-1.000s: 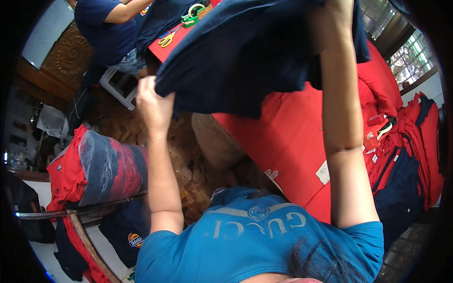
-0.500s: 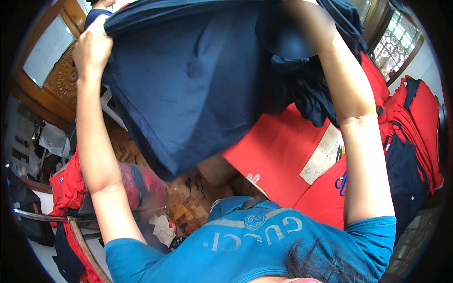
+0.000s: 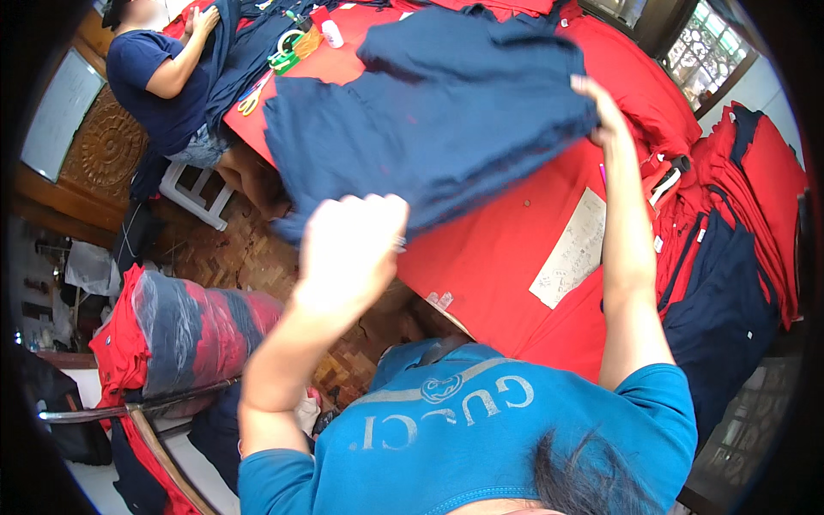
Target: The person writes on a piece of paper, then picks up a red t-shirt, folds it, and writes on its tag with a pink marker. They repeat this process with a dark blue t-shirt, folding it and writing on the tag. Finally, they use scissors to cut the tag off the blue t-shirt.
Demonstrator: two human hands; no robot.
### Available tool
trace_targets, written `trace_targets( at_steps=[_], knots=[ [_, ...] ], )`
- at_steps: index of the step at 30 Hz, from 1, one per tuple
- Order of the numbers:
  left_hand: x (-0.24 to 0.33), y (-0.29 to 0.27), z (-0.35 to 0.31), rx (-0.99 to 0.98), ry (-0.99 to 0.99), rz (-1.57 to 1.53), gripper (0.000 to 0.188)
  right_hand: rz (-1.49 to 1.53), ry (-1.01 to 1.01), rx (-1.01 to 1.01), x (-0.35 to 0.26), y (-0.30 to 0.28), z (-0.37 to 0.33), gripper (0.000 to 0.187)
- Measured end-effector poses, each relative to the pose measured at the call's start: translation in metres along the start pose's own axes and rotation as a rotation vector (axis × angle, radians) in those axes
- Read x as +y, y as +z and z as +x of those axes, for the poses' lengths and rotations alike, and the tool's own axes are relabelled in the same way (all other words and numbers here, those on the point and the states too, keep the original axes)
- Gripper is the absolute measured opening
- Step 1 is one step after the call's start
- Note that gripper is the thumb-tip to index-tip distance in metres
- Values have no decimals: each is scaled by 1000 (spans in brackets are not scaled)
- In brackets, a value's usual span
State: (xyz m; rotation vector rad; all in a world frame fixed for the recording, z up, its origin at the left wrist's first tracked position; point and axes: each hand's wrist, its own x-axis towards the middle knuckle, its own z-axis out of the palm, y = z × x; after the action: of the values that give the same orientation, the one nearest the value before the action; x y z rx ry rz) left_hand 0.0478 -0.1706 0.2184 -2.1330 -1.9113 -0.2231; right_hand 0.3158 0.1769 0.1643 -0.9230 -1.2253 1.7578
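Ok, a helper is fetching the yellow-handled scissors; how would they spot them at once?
Find the big red table, then its left edge beside the co-worker in navy. The scissors lie there, near the green tape dispenser; their yellow looped handles set them apart.

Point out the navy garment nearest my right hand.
The navy garment over the red table: your right hand is at its edge. The navy clothes at far right and the navy cloth by the co-worker are farther off.
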Motion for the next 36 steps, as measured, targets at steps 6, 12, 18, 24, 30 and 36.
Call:
trace_targets(
  at_steps=[6,12,18,24,30,36],
  knots=[
    [51,123,-3,-452,-36,-608,24,-260,132,319,104,-100,-33,69],
    [-85,126,64,-541,-294,-1274,72,-658,-7,403,65,-101,-92,43],
    [-167,176,59,187,-631,-722,58,-1389,-29,557,80,-128,-154,21],
    [-70,181,-39,266,-741,-797,71,-1792,-129,672,119,-107,-127,22],
    [-27,180,-51,46,-709,-1047,77,-1910,94,701,115,-104,-86,22],
    [-27,173,-71,-28,-660,-1399,63,-1179,-211,787,75,-68,-112,20]
  ],
)
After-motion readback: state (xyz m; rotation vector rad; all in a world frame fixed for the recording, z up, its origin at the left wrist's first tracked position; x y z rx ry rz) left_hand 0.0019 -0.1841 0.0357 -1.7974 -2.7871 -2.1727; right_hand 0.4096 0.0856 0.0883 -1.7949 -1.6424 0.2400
